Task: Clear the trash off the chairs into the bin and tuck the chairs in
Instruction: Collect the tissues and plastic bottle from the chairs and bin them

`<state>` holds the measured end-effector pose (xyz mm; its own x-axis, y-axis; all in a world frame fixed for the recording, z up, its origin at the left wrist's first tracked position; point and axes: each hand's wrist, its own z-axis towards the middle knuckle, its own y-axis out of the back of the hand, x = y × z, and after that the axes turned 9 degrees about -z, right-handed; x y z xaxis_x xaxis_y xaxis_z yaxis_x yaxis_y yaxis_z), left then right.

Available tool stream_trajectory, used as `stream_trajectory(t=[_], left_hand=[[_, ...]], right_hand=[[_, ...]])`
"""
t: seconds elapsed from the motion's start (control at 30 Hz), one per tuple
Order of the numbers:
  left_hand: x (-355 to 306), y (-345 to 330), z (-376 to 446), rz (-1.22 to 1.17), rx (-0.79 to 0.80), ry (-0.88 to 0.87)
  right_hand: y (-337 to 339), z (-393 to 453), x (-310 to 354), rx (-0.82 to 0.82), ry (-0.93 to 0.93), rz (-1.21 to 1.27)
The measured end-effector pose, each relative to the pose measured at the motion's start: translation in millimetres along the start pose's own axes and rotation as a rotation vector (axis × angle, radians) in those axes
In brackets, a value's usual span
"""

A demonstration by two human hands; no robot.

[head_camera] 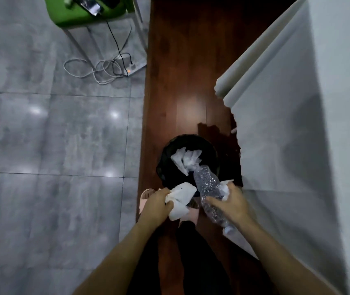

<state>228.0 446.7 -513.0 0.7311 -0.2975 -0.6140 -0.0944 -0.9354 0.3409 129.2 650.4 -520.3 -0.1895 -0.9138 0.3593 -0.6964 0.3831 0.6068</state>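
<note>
A: Hands first. The left hand [158, 202] is clenched on a wad of white tissue [180, 201], fingers wrapped tight round it. The right hand [231, 202] has its fingers closed round a crushed clear bottle [207, 188] with a scrap of white paper [225, 189] pinched against it.

B: Where do they sit against the bin [165, 154]?

A: Both hover at its near edge. The bottle's far end pokes over the opening, tilted down toward it; the tissue wad is just short of the rim, over a pink slipper [146, 193].

B: So the left load would miss if dropped now?

A: I'd judge so. Push that hand a little farther and to the right before opening the fingers. For the bottle, slide it forward along its own tilt and release, so it goes in end first.

B: Room inside?

A: Crumpled white tissues [185, 159] already lie in the black liner, but the bin looks far from full.

B: And the chairs?

A: One green chair [63, 18] stands far left on the grey tiles, with a phone [91, 7] on its seat and cables [103, 71] below. Its tucking-in is not yet done.
</note>
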Motion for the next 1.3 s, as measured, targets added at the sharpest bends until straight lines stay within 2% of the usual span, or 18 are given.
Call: stream_trajectory(t=[0.27, 0.4, 0.53, 0.67, 0.77, 0.9, 1.13, 1.3], left_hand=[[29.5, 2.8, 159.5, 0.266, 0.079, -0.128], [47.8, 2.2, 200.1, 0.311, 0.078, -0.133], [61.0, -1.7, 221.8, 0.344, 0.113, -0.134], [65.6, -7.2, 231.4, 0.352, 0.145, -0.131], [62.8, -12.5, 233.0, 0.335, 0.158, -0.142], [54.4, -13.5, 228.4, 0.321, 0.177, -0.136], [40.8, -4.0, 209.3, 0.365, 0.095, -0.192], [13.7, 5.2, 166.4, 0.405, 0.048, -0.212]], right_hand=[[-93.3, 125.1, -5.8, 0.043, -0.053, 0.008], [-124.2, 155.6, -5.6, 0.04, -0.071, -0.003], [-126.9, 185.5, -5.0, 0.033, -0.109, 0.047], [-112.0, 210.5, 0.6, 0.052, -0.164, 0.184], [-103.8, 215.2, 8.3, 0.102, -0.115, 0.194], [-102.7, 211.2, 13.4, 0.112, -0.027, 0.07], [-93.4, 193.4, 8.8, 0.108, 0.138, -0.131], [-62.4, 148.6, 12.9, 0.131, 0.202, -0.212]])
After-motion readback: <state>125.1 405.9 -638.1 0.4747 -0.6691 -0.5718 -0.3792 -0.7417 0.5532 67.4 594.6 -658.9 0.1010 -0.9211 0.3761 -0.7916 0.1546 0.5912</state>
